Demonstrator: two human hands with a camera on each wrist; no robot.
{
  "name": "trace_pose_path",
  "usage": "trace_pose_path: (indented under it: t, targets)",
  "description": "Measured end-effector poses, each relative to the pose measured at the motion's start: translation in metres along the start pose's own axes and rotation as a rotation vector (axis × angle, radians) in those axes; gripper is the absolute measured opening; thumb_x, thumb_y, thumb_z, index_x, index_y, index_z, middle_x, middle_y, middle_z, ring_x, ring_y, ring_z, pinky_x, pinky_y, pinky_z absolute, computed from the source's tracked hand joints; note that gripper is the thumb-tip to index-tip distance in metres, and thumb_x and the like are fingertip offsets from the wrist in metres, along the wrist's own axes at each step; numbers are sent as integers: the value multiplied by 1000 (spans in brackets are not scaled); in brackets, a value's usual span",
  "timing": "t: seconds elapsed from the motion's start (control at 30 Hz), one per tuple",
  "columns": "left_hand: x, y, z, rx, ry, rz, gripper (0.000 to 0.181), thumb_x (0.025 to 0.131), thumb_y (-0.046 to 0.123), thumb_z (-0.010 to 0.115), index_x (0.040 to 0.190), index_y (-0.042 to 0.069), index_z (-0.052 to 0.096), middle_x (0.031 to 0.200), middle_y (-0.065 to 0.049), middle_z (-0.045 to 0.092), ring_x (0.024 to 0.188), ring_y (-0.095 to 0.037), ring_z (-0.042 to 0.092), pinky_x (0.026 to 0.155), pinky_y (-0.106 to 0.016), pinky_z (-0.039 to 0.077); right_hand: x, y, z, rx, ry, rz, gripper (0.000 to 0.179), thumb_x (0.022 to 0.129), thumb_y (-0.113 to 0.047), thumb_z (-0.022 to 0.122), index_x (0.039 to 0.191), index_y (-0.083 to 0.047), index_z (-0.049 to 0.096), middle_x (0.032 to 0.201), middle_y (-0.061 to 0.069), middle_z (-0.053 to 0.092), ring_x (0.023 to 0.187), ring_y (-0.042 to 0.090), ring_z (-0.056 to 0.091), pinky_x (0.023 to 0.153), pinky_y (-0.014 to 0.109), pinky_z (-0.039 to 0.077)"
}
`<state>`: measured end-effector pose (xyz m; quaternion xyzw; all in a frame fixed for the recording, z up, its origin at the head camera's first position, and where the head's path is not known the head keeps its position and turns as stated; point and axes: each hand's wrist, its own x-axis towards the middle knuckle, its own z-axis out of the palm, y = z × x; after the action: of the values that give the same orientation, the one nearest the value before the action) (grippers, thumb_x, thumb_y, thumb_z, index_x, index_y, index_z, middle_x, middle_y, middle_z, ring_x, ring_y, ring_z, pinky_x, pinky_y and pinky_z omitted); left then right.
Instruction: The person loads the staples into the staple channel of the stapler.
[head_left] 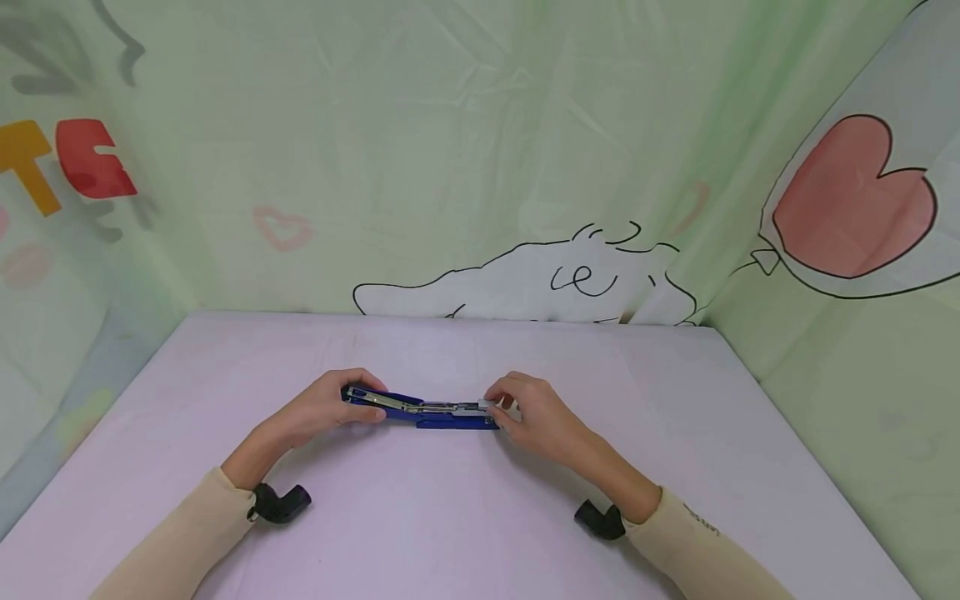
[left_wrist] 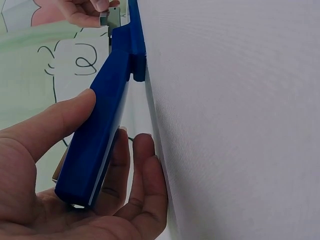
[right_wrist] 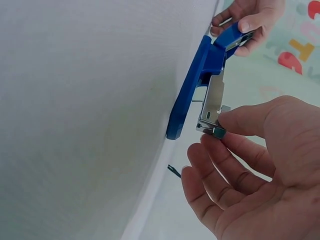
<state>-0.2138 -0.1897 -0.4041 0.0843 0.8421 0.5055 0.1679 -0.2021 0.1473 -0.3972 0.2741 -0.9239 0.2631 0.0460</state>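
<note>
A blue stapler [head_left: 455, 422] lies on the table, its top arm swung far back to the left. My left hand [head_left: 322, 408] grips that blue top arm [left_wrist: 95, 130], thumb on one side and fingers on the other. At the other end, my right hand [head_left: 543, 417] pinches the front of the silver metal magazine [right_wrist: 215, 95] between thumb and forefinger. The magazine stands a little apart from the blue base [right_wrist: 187, 95] at that end. The other fingers of the right hand are loosely bent. I cannot tell whether staples are inside.
A white cloth covers the table [head_left: 480, 517]. Printed green curtains [head_left: 450, 167] hang behind it and along both sides. Black curved pieces [head_left: 282, 505] sit at both wrists, by the beige sleeves.
</note>
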Motion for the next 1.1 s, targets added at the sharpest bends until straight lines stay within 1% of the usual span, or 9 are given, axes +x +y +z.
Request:
trace_pose_path:
  t: [0.3, 0.57, 0.77, 1.1]
  targets:
    - [1, -1, 0, -9, -1, -4, 40, 89, 20, 84, 125, 8, 69, 126, -15, 67, 114, -27, 54, 89, -33, 42, 0, -1, -1, 14, -13, -6, 11, 97, -8, 75, 107, -7, 77, 103, 2, 75, 91, 12, 67, 81, 33, 60]
    - [0, -1, 0, -7, 3, -11, 40, 89, 20, 84, 125, 8, 70, 126, -15, 67, 113, -27, 54, 88, -33, 42, 0, -1, -2, 2, -14, -18, 11, 97, -10, 75, 108, -8, 77, 102, 1, 75, 90, 12, 67, 79, 29, 58]
    - [0, -1, 0, -6, 4, -9, 40, 90, 20, 84, 125, 9, 70, 126, -14, 67, 113, -27, 53, 88, -34, 42, 1, 0, -1, -4, -10, -35, 11, 97, -9, 75, 108, -8, 77, 101, 1, 75, 89, 12, 68, 80, 29, 59]
    - [1, -2, 0, -6, -2, -4, 40, 90, 21, 84, 126, 9, 69, 127, -15, 66, 116, -28, 53, 90, -34, 41, 1, 0, -1, -11, -19, -30, 11, 96, -9, 76, 107, -8, 77, 100, 1, 74, 88, 12, 68, 79, 27, 57]
